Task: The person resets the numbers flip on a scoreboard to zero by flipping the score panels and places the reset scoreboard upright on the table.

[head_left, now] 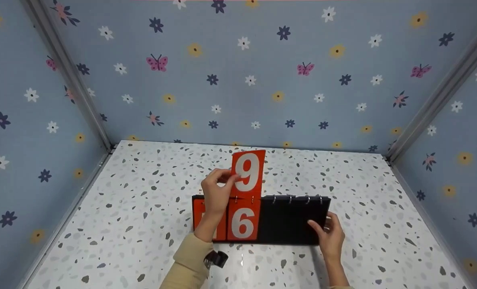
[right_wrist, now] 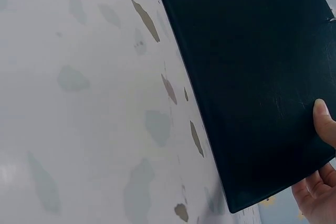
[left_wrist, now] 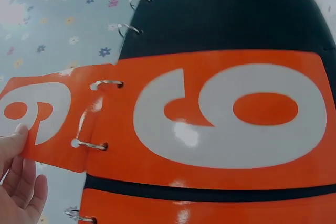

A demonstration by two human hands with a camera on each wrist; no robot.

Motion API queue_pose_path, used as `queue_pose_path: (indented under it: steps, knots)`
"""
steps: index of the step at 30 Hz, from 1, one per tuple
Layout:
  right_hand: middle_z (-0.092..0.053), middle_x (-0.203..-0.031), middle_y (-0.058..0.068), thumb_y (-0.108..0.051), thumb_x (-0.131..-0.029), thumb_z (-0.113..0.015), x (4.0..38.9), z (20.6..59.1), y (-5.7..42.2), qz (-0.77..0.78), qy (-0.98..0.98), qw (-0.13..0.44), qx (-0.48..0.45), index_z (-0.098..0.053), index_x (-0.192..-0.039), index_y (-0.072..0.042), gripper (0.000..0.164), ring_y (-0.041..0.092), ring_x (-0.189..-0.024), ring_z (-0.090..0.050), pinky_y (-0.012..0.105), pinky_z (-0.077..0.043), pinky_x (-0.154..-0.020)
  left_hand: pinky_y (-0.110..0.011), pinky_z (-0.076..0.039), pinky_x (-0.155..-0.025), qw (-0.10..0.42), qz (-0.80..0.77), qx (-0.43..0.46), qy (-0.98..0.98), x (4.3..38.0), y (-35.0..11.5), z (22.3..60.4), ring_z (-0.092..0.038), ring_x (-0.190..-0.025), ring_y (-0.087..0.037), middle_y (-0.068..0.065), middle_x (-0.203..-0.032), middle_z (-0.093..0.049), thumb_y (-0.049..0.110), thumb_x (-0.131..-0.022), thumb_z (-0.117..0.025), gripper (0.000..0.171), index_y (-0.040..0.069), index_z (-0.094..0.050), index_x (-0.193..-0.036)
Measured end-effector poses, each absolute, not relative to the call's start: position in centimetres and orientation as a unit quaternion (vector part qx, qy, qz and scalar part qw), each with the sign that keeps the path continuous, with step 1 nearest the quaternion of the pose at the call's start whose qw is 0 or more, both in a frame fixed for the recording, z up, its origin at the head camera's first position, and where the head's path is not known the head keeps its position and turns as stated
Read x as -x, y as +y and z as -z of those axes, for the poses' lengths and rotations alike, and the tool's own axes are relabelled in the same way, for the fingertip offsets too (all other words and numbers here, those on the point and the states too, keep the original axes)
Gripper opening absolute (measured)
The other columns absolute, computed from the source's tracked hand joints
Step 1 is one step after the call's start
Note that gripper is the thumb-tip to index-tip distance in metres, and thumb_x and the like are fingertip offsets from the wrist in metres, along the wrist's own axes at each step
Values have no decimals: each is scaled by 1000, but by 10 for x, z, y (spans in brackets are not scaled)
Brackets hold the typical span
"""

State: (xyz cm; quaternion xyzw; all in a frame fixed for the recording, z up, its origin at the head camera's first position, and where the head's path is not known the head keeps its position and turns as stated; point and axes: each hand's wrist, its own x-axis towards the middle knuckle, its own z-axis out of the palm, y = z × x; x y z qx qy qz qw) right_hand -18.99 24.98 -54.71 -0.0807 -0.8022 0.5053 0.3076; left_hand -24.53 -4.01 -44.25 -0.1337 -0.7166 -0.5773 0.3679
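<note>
A black flip scoreboard (head_left: 286,220) with metal rings along its top edge stands on the speckled table. My left hand (head_left: 217,192) pinches the edge of a red number card (head_left: 258,168) showing a white 9, raised above the rings. Below it hangs a red card with a white 6 (head_left: 242,224); the left wrist view shows both cards joined by two rings (left_wrist: 107,83). Another red card (head_left: 198,208) at the far left is partly hidden behind my left hand and wrist. My right hand (head_left: 331,237) grips the board's right edge, thumb on the front face, fingers behind.
The white speckled tabletop (head_left: 142,192) is bounded by blue walls (head_left: 238,80) patterned with flowers and butterflies on the left, back and right. The board's right half is bare black, with several rings (head_left: 290,199) above it. A dark band (head_left: 216,259) sits on the left wrist.
</note>
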Motion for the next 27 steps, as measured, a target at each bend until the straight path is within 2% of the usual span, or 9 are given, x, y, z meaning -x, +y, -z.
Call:
queue_pose_path:
  steps: [7, 12, 17, 27]
  knots:
    - [-62, -76, 13, -5, -66, -79, 190, 547, 249, -509, -801, 302, 85, -58, -98, -1, 39, 5, -67, -55, 12, -44, -62, -27, -46, -58, 362, 543, 115, -749, 268, -40, 452, -53, -62, -14, -6, -74, -61, 10, -75, -73, 12, 1, -67, -80]
    - [-63, -77, 13, -6, -66, -79, 191, 546, 249, -508, -804, 296, 92, -58, -98, -2, 39, 5, -67, -55, 13, -45, -62, -28, -46, -58, 347, 497, 96, -790, 274, -38, 456, -53, -64, -16, -7, -73, -59, 9, -75, -73, 12, 0, -67, -82]
    - [-63, -78, 13, -7, -66, -79, 192, 545, 249, -504, -807, 291, 95, -58, -99, -2, 39, 7, -69, -56, 15, -46, -63, -30, -45, -58, 316, 426, 66, -845, 275, -37, 455, -53, -65, -18, -7, -73, -58, 15, -77, -72, 21, -1, -68, -90]
    - [-63, -79, 12, -9, -67, -79, 191, 545, 250, -497, -813, 286, 100, -58, -100, -3, 40, 8, -70, -56, 13, -45, -63, -36, -47, -72, 259, 354, 32, -898, 265, -37, 451, -60, -81, -25, -12, -87, -64, 21, -81, -68, 32, -2, -65, -103]
